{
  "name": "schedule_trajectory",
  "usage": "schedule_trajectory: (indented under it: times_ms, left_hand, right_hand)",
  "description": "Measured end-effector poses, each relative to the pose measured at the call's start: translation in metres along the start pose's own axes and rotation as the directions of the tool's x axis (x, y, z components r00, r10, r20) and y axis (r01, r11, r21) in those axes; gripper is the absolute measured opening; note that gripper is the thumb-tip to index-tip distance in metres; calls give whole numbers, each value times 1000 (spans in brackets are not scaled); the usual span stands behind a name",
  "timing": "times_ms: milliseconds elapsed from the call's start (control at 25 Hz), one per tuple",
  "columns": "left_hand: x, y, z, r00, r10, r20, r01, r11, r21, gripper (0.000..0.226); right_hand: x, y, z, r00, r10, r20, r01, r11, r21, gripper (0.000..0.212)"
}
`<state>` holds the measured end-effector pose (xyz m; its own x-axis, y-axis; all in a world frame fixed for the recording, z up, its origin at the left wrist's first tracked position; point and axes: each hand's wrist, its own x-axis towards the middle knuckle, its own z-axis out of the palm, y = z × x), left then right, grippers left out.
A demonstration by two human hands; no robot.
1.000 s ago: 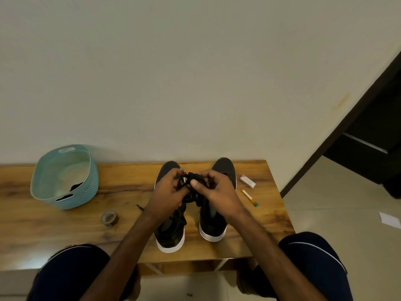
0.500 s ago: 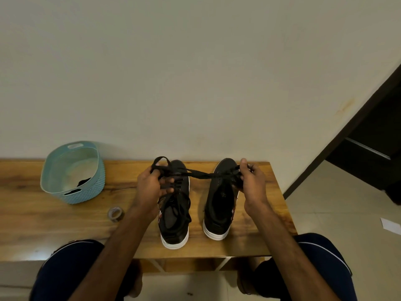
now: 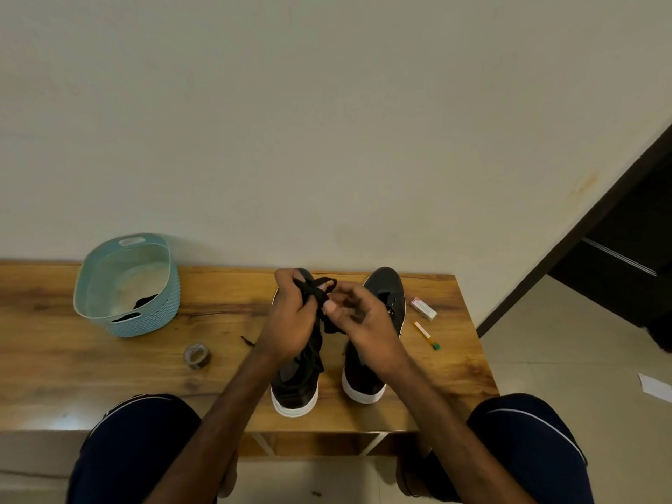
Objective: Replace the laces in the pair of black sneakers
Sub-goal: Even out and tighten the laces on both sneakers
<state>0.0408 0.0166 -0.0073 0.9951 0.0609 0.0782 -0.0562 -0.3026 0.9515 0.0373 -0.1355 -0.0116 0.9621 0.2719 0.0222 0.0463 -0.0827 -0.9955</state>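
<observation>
Sneakers [image 3: 360, 384] in black stand side by side on the worktop [image 3: 109, 380], white heels toward the person: the left sneaker [image 3: 294, 394] directly below the fingers, the right sneaker [image 3: 385, 285] just to their right. Over the left sneaker's tongue the two hands have come back together; half a second ago they were spread wide with the lace [image 3: 314, 293] drawn taut between them across both shoes. Now the left hand [image 3: 291, 321] has its fingers [image 3: 285, 278] curled round a bunch of that black lace, while the right hand [image 3: 365, 321] pinches the same bunch between thumb and forefinger, its other fingers loosely bent. Slack runs down from the grip into the left sneaker. That pull and regather reads to me as snugging the lacing and starting a knot, so the left sneaker looks nearly finished; the right one seems unlaced, leaving roughly half the job. Left of the fingers lie a loose lace end [image 3: 248, 340] and a tape roll [image 3: 197, 355]; right of them, a small box [image 3: 423, 308] and an orange stick [image 3: 426, 335]. Farther left and beyond sits a teal basket [image 3: 154, 318] holding something black.
</observation>
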Motion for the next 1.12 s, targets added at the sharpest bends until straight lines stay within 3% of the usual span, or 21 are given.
schedule_trajectory:
  times_ms: [120, 240, 360, 440, 520, 600, 680, 720, 800, 880, 960, 1040, 1120]
  left_hand:
    - [2, 3, 0, 998, -20, 58, 24, 997, -68, 29]
    - [8, 12, -16, 962, -244, 122, 263, 948, -180, 30]
    - [6, 14, -34, 850, -332, 408, 342, 938, 50, 24]
    - [1, 12, -32, 776, -321, 542, 334, 939, 79, 21]
    - [1, 11, -26, 853, -294, 432, 306, 951, 44, 23]
    - [5, 10, -25, 949, -299, 104, 305, 951, -45, 32]
    - [13, 5, -33, 926, -323, -194, 285, 937, -201, 28]
    - [16, 1, -38, 909, -319, -266, 262, 937, -230, 25]
    - [17, -3, -44, 938, -217, -271, 200, 976, -90, 25]
    - [13, -2, -38, 990, -19, -141, 38, 990, 136, 22]
    - [6, 4, -19, 986, 164, 12, -161, 944, 289, 21]
    - [0, 6, 2, 966, 211, 150, -242, 942, 233, 22]
    - [-3, 3, 14, 949, 130, 288, -152, 987, 57, 27]
  right_hand:
    - [-2, 0, 8, 997, 43, 58, -49, 993, 111, 28]
    - [7, -5, -21, 987, 122, -106, -88, 956, 280, 22]
    - [15, -12, -59, 948, 204, -243, -7, 779, 627, 18]
    - [17, -12, -73, 931, 221, -290, 74, 664, 744, 20]
    - [18, -12, -82, 912, 227, -341, 153, 583, 798, 27]
    - [18, -11, -94, 883, 237, -406, 239, 518, 821, 28]
    - [17, -10, -108, 844, 253, -473, 308, 493, 813, 26]
    - [16, -10, -114, 827, 259, -499, 328, 498, 803, 23]
    - [14, -13, -119, 825, 241, -511, 314, 557, 769, 17]
    - [13, -21, -110, 870, 197, -452, 181, 724, 665, 15]
    - [10, -24, -88, 946, 156, -286, 8, 867, 498, 13]
    - [6, -22, -62, 987, 143, -67, -108, 920, 376, 11]
    - [2, -18, -42, 987, 140, 75, -158, 923, 351, 10]
